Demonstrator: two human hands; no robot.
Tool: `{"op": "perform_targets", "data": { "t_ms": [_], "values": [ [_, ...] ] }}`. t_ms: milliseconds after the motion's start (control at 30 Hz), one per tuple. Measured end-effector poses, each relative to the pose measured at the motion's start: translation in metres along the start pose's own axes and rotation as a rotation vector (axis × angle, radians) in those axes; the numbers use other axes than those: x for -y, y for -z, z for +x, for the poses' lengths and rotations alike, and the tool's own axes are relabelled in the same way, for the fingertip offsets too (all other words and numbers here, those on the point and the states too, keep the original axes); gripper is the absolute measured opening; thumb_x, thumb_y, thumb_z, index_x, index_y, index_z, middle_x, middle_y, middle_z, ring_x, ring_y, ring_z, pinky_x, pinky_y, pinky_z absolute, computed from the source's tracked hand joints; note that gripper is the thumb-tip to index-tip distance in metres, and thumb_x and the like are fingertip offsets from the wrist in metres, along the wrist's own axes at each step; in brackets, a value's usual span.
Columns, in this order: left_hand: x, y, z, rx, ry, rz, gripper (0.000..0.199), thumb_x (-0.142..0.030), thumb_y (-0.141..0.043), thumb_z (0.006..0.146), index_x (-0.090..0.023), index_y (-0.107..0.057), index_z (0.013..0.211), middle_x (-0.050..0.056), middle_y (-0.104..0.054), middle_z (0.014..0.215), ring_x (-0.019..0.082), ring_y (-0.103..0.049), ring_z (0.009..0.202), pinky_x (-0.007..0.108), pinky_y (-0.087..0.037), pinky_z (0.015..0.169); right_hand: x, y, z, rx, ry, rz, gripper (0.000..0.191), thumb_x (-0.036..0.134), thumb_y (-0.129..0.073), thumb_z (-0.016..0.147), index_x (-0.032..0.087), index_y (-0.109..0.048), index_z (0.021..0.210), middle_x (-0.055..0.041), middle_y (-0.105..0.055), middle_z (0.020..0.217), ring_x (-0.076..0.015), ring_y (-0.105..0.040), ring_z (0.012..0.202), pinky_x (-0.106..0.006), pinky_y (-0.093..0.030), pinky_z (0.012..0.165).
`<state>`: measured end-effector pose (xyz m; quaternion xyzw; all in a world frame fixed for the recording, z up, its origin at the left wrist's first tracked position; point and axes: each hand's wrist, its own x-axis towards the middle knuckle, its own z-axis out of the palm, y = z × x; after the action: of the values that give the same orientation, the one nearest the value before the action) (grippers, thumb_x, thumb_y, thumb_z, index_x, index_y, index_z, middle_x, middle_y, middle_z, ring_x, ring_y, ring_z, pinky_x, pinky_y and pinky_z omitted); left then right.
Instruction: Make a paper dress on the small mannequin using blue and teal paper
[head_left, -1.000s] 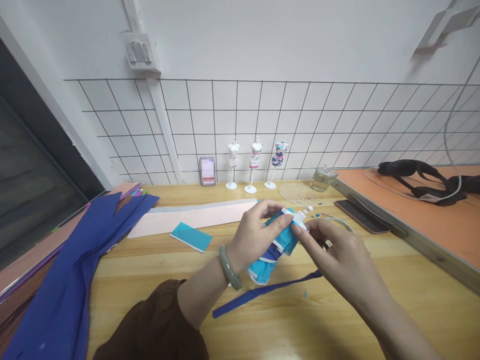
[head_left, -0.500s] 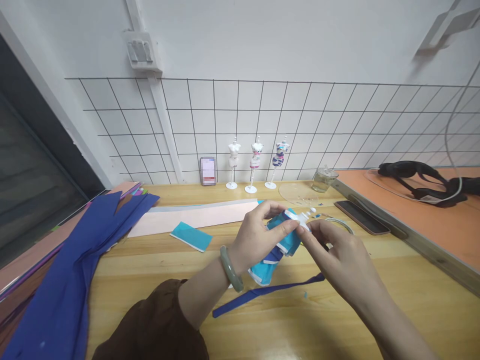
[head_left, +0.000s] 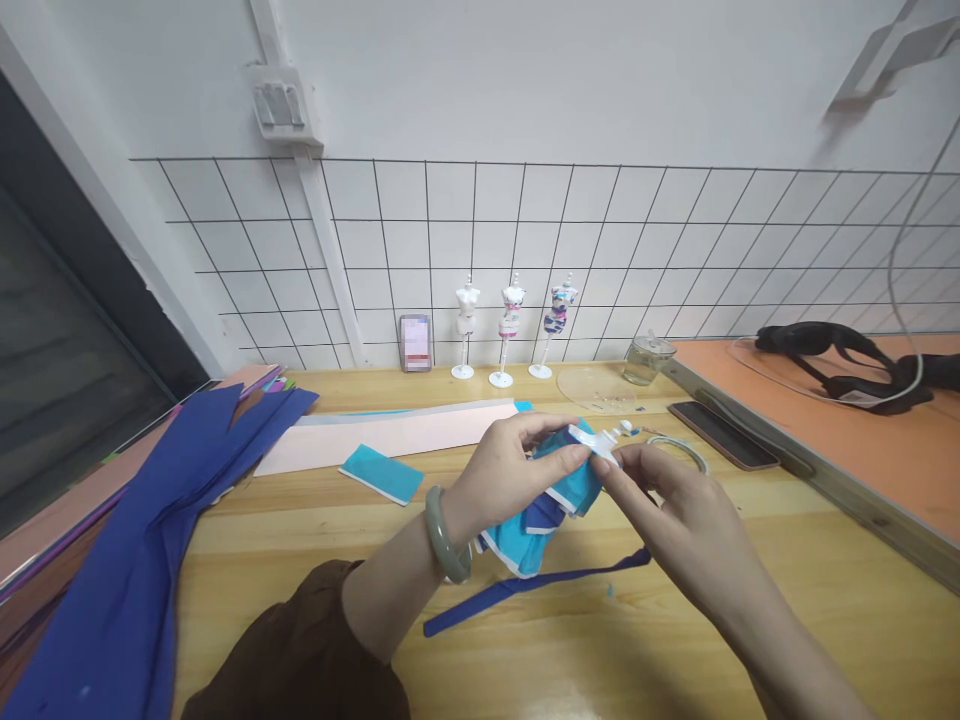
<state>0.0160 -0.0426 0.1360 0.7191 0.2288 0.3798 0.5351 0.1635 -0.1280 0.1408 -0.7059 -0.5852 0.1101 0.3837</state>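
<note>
A small white dress form (head_left: 597, 441) lies tilted between my hands, its neck knob pointing up to the right. Teal and dark blue cloth with white edges (head_left: 574, 482) wraps its body and flares out below. My left hand (head_left: 517, 468) is closed round the clothed body, thumb near the chest. My right hand (head_left: 667, 495) pinches at the shoulder and top edge of the cloth; its curled fingertips are partly hidden behind the form. Beneath them a narrow dark blue strip (head_left: 525, 588) lies on the wooden table.
Three small dress forms on stands, one of them white (head_left: 466, 310), line the wall beside a propped phone (head_left: 416, 343). Teal cloth (head_left: 381, 473), pale pink sheet (head_left: 397, 436) and blue fabric (head_left: 142, 540) lie leftward. A glass jar (head_left: 649, 360) and dark phone (head_left: 722, 434) are rightward.
The lower skirt of the held dress form has swung slightly left and down. My left wrist has shifted a little left; both hands keep their grip.
</note>
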Motion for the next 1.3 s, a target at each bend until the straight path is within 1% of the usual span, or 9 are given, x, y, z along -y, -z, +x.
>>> {"op": "perform_targets", "data": {
  "t_ms": [167, 267, 533, 633, 833, 933, 1033, 1200, 1300],
  "values": [
    [-0.004, 0.001, 0.0, 0.001, -0.025, 0.042, 0.028, -0.03, -0.063, 0.078, -0.013, -0.062, 0.101, 0.01, -0.065, 0.104, 0.02, -0.059, 0.097, 0.033, -0.045, 0.088, 0.002, -0.001, -0.003, -0.02, 0.034, -0.004, 0.041, 0.056, -0.047, 0.083, 0.02, -0.058, 0.068, 0.0008, -0.053, 0.056, -0.0125, -0.047, 0.05, -0.023, -0.038, 0.044],
    [-0.004, 0.004, 0.001, 0.001, -0.039, 0.032, 0.025, -0.029, -0.064, 0.078, -0.013, -0.062, 0.097, 0.009, -0.065, 0.1, 0.019, -0.059, 0.095, 0.031, -0.045, 0.087, 0.003, -0.001, -0.006, -0.017, 0.032, -0.004, 0.04, 0.055, -0.048, 0.082, 0.019, -0.061, 0.071, 0.0009, -0.054, 0.056, -0.0116, -0.045, 0.048, -0.023, -0.039, 0.043],
    [0.002, 0.018, 0.002, 0.06, -0.022, -0.092, 0.028, -0.031, -0.067, 0.075, -0.013, -0.065, 0.096, 0.009, -0.066, 0.099, 0.019, -0.059, 0.093, 0.029, -0.045, 0.084, -0.003, 0.007, -0.012, -0.1, 0.039, 0.068, 0.043, 0.053, -0.054, 0.08, 0.019, -0.064, 0.105, 0.0011, -0.056, 0.059, -0.0144, -0.054, 0.051, -0.026, -0.047, 0.048],
    [0.002, 0.019, 0.002, 0.055, -0.005, -0.117, 0.029, -0.032, -0.069, 0.073, -0.014, -0.066, 0.096, 0.009, -0.067, 0.098, 0.018, -0.06, 0.091, 0.028, -0.045, 0.083, -0.002, 0.011, -0.015, -0.062, 0.032, 0.048, 0.044, 0.052, -0.052, 0.081, 0.021, -0.065, 0.109, -0.0002, -0.059, 0.062, -0.0151, -0.055, 0.05, -0.028, -0.048, 0.047],
    [0.0, 0.019, 0.003, 0.055, 0.054, -0.188, 0.031, -0.032, -0.071, 0.071, -0.013, -0.066, 0.094, 0.01, -0.067, 0.099, 0.019, -0.062, 0.086, 0.028, -0.048, 0.076, -0.002, 0.011, -0.017, -0.003, 0.036, 0.068, 0.038, 0.049, -0.049, 0.085, 0.023, -0.069, 0.103, -0.006, -0.069, 0.081, -0.0181, -0.06, 0.054, -0.031, -0.051, 0.049],
    [0.0, 0.021, 0.003, 0.052, 0.083, -0.232, 0.031, -0.032, -0.072, 0.069, -0.013, -0.067, 0.093, 0.01, -0.068, 0.096, 0.017, -0.063, 0.08, 0.027, -0.049, 0.072, -0.004, 0.009, -0.016, -0.006, 0.057, 0.059, 0.031, 0.046, -0.049, 0.086, 0.024, -0.071, 0.09, -0.006, -0.07, 0.079, -0.0204, -0.063, 0.063, -0.029, -0.051, 0.051],
    [0.0, 0.023, 0.003, 0.061, 0.102, -0.239, 0.03, -0.03, -0.073, 0.069, -0.014, -0.068, 0.093, 0.008, -0.069, 0.09, 0.016, -0.063, 0.077, 0.026, -0.049, 0.07, -0.004, 0.01, -0.017, 0.001, 0.034, 0.059, 0.029, 0.044, -0.048, 0.086, 0.024, -0.068, 0.082, -0.0042, -0.068, 0.074, -0.0189, -0.062, 0.063, -0.027, -0.049, 0.053],
    [0.0, 0.022, 0.003, 0.047, 0.12, -0.246, 0.028, -0.029, -0.073, 0.069, -0.014, -0.067, 0.092, 0.007, -0.068, 0.087, 0.014, -0.062, 0.073, 0.025, -0.049, 0.068, -0.003, 0.011, -0.017, 0.023, 0.052, 0.052, 0.027, 0.042, -0.047, 0.088, 0.024, -0.063, 0.075, -0.0012, -0.063, 0.067, -0.0168, -0.058, 0.059, -0.026, -0.043, 0.052],
    [0.001, 0.022, 0.003, 0.041, 0.121, -0.245, 0.028, -0.029, -0.072, 0.069, -0.014, -0.066, 0.092, 0.007, -0.068, 0.086, 0.013, -0.061, 0.072, 0.024, -0.049, 0.067, -0.004, 0.011, -0.017, 0.018, 0.088, 0.06, 0.027, 0.041, -0.046, 0.088, 0.023, -0.062, 0.077, -0.0024, -0.063, 0.07, -0.0178, -0.058, 0.064, -0.028, -0.045, 0.058]
  ]
}}
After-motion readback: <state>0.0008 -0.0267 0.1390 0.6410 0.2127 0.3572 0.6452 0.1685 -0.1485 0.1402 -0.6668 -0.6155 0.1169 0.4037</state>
